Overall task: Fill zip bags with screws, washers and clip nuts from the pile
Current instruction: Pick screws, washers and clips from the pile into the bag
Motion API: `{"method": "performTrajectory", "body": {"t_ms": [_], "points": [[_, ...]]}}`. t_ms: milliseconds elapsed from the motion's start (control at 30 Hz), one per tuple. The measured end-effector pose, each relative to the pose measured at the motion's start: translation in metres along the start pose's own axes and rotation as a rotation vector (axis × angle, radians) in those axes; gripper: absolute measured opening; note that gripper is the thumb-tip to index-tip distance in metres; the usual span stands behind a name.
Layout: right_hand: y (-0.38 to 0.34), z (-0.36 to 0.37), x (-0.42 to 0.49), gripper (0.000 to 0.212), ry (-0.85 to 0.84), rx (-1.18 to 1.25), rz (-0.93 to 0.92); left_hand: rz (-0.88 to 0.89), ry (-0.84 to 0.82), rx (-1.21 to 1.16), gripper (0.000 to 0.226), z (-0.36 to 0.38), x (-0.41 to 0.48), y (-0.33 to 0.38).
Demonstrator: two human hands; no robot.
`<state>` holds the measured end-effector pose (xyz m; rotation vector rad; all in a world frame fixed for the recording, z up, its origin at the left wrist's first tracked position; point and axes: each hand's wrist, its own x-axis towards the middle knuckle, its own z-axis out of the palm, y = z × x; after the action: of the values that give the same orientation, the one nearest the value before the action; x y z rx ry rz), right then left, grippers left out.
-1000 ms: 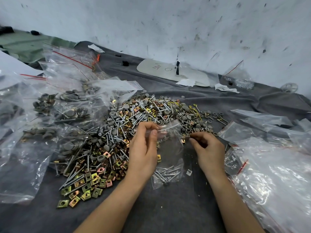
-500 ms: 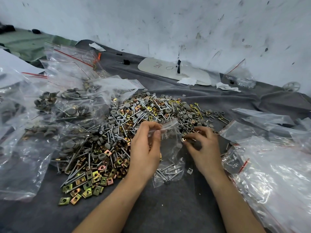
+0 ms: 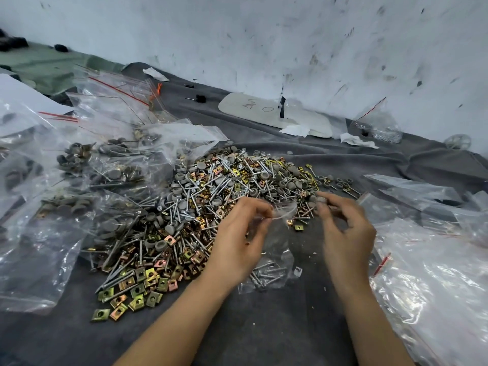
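Observation:
A big pile (image 3: pixel 200 207) of silver screws, grey washers and gold clip nuts lies on the grey cloth (image 3: pixel 264 326). My left hand (image 3: pixel 237 241) pinches the top rim of a clear zip bag (image 3: pixel 272 260) that holds several screws at its bottom. My right hand (image 3: pixel 343 231) hovers at the pile's right edge, blurred, its fingertips pinching a grey washer (image 3: pixel 320 199) just right of the bag's mouth.
Filled zip bags (image 3: pixel 87 180) lie heaped at the left. Empty clear bags (image 3: pixel 435 260) spread over the right side. A white card (image 3: pixel 264 112) and paper scraps lie by the scuffed white wall (image 3: pixel 290 43). Loose clip nuts (image 3: pixel 126 299) trail toward the near left.
My right hand lifted from the pile's edge with a washer and moved right and up. My left hand kept its hold on the bag's rim.

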<state>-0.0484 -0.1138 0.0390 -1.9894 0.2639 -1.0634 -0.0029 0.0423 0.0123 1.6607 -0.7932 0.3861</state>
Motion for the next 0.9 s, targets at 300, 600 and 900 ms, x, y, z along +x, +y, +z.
{"method": "performTrajectory", "body": {"t_ms": [300,600,900], "points": [[-0.043,0.007,-0.001,0.030,-0.312,-0.238,-0.395,0.145,-0.006,-0.066,0.013,0.000,0.001,0.001],[-0.049,0.001,0.004,0.017,-0.294,-0.199,-0.336,0.131,0.070,-0.153,0.010,-0.001,0.003,-0.004],[-0.003,0.027,0.005,0.016,-0.136,-0.147,0.048,-0.047,0.234,-0.147,0.019,-0.003,0.001,-0.002]]}}
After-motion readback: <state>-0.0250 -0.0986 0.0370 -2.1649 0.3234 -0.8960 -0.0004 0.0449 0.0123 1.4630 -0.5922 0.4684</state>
